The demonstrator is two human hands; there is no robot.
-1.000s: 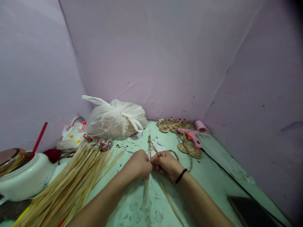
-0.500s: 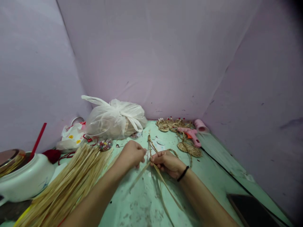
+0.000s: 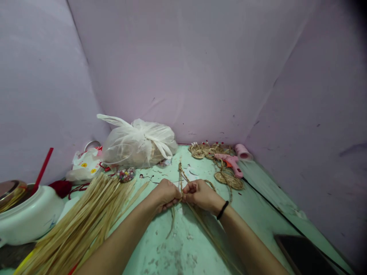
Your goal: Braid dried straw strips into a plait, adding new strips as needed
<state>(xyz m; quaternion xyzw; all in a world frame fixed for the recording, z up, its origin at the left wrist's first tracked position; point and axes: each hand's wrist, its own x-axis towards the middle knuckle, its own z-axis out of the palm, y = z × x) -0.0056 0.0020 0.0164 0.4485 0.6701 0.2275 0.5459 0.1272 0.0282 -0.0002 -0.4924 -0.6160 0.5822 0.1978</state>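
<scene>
My left hand (image 3: 167, 194) and my right hand (image 3: 200, 194) meet at the middle of the green table, fingertips almost touching. Both are closed in a pinch on the lower end of a thin braided straw cord (image 3: 180, 177), which runs away from me and loops back to the right. Loose straw strands (image 3: 208, 229) trail from under my right hand toward me. A shorter strand end (image 3: 172, 221) hangs below my left hand. The fingertips hide the exact crossing of the strands. A black band circles my right wrist.
Flat straw strips (image 3: 77, 221) lie in a bundle at left, beside a white pot (image 3: 31, 214). Behind are a tied plastic bag (image 3: 137, 145) and a bag of beads (image 3: 126, 174). At right sit coiled straw pieces (image 3: 229, 179), a pink glue gun (image 3: 233, 163), a pink spool (image 3: 243, 152) and a dark flat object (image 3: 304, 254).
My left hand has come in to the right and down, closing on the strands beside my right hand. The loose strands have shifted; a short end now hangs under the left hand.
</scene>
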